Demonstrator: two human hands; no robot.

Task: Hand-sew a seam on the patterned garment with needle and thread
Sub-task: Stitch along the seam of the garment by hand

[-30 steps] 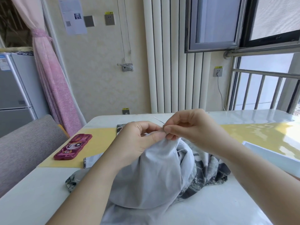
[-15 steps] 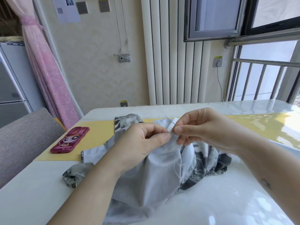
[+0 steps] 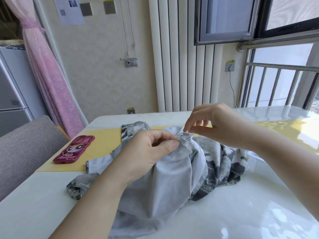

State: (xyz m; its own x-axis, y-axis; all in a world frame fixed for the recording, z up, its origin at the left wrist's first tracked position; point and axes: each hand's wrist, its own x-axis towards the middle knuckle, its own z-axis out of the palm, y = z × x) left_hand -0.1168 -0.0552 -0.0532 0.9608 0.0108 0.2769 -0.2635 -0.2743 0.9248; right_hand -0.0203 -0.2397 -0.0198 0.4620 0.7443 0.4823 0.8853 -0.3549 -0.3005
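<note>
From the head view we see the patterned garment (image 3: 172, 180) heaped in the middle of the glossy white desk (image 3: 43, 204). Its pale grey inner side faces up, and its dark zigzag print shows on the folds to the right. One bunched peak of the cloth is lifted off the desk to where both hands meet. The left hand (image 3: 148, 152) comes in from below, and its grip is closed on that peak, with the thumb pressing the gathered fabric against the curled fingers. The right hand (image 3: 221, 125) reaches in from the right. Its grip is a pinch of thumb and forefinger on the upper end of the needle (image 3: 180, 134), and the other fingers are loosely raised. The needle slants down to the left, and its lower end meets the fabric just beside the left thumb tip. We cannot make out the thread clearly. To the left on the desk a yellow mat (image 3: 103, 140) lies partly under the garment. A dark red phone case (image 3: 74, 150) with a cartoon figure rests on the mat, well apart from the hands. Behind the desk stand a white radiator (image 3: 172, 66) and a pink curtain (image 3: 51, 83).
</note>
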